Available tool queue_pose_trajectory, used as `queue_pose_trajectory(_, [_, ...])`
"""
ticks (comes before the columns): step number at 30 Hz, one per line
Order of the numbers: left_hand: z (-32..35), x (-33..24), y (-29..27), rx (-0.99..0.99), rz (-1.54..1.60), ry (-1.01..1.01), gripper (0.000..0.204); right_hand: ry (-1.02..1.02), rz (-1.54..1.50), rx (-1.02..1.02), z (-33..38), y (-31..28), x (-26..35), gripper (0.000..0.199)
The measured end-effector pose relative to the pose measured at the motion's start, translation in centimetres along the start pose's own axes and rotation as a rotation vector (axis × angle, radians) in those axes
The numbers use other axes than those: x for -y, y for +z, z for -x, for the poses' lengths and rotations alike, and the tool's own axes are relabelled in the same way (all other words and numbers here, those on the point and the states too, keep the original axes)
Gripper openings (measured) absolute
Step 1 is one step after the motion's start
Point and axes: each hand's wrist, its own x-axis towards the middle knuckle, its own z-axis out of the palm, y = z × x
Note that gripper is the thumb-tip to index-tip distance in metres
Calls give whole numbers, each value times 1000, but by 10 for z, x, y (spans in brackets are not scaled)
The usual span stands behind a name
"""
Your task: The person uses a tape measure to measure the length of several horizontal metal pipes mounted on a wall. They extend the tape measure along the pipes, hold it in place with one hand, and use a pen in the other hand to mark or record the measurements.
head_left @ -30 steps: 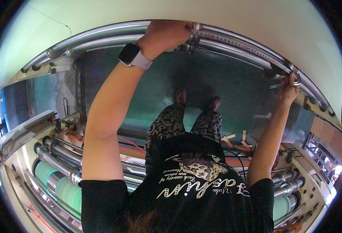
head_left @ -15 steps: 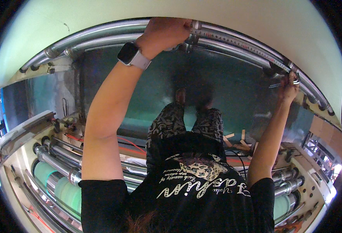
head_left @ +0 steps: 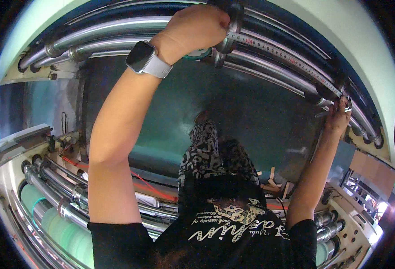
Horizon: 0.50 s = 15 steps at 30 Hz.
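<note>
A pale measuring tape [head_left: 291,61] is stretched along the shiny metal rollers [head_left: 269,67], running between my two hands. My left hand [head_left: 197,28], with a smartwatch [head_left: 141,57] on its wrist, is closed at the tape's left end, beside a dark collar [head_left: 235,20] on the rollers. A teal rounded thing [head_left: 198,54] shows partly beneath that hand; its kind is hidden. At the tape's right end, my right hand [head_left: 339,114] pinches it beside another collar [head_left: 340,83]. A silvery metal piece [head_left: 348,107] shows at the right fingers, too small to name.
Pale machine panels [head_left: 36,74] frame the rollers. Behind my body stands another machine part with rollers [head_left: 72,193] and green rolls [head_left: 60,224]. Orange tubing [head_left: 150,186] runs there. Wood strips [head_left: 276,181] lie near my right side. A dark green floor [head_left: 161,103] is below.
My view has shifted, showing more of the upper rollers and collars. Both hands stay at the ends of the stretched tape. My legs have changed position.
</note>
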Motion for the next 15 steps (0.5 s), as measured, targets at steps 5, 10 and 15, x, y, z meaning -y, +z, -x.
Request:
queue_pose_trajectory(5, [0,-6,-4,29,20,-39,16,-40,-32,-13,6,12,7,11])
queue_pose_trajectory(10, [3,-5,0,-45,28,-88,17,15,-24,41,4,6,7,12])
queue_pose_trajectory(15, [3,-3,4,-111,13,-51,16,-3,-38,81,2,2,7,11])
